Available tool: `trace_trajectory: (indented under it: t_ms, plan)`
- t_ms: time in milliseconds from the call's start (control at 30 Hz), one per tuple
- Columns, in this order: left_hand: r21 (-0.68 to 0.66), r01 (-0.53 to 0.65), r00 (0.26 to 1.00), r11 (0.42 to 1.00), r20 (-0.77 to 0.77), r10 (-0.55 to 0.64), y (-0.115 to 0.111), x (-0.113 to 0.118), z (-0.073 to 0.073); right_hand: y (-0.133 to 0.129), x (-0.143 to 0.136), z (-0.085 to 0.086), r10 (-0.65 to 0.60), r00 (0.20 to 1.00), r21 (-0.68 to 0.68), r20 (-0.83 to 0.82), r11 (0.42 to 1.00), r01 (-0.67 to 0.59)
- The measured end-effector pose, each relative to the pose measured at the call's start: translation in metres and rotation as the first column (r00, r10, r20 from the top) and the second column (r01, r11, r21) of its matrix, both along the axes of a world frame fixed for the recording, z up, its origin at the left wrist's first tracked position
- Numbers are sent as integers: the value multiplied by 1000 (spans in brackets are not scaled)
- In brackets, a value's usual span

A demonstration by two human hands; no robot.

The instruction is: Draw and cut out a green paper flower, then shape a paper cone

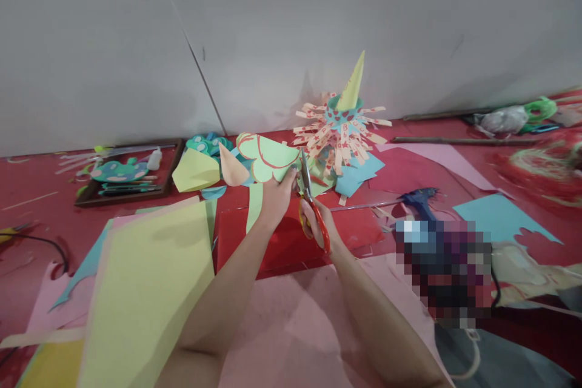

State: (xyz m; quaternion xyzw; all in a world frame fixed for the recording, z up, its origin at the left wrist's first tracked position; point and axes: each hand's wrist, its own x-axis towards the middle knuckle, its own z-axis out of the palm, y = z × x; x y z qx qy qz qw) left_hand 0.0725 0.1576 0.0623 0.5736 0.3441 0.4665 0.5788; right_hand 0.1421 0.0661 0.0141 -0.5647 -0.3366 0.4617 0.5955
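Note:
A light green paper piece (268, 154) with scalloped red outlines is held up by my left hand (278, 197), its fingers pinching the lower right edge. My right hand (321, 224) grips red-handled scissors (325, 235), fingers through the loops. The blades point up and away, close to the paper's right edge; whether they touch it I cannot tell. Beneath my hands lies a shiny red sheet (291, 242). Behind the scissors stands a paper figure (344, 115) with a yellow cone and fringed strips.
At left, a dark tray (131, 194) holds a glue bottle and cut shapes. Large yellow sheets (145, 279) lie near my left arm. A blue glue gun (421, 201), blue paper (504, 218) and sticks (464, 141) are at right. A pale wall rises behind.

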Motion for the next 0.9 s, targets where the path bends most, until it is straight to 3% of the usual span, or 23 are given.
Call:
trace_trajectory:
  t_ms: [567,900]
  plan:
    - [-27,16,999,1000,29,-15,5,-1,-4,-1,1,-9,6,999,12,31,1000,-7]
    - [-21,-7,1000,1000,7,7,8,-5,4,-1,-1,-7,5,999,1,46,1000,-5]
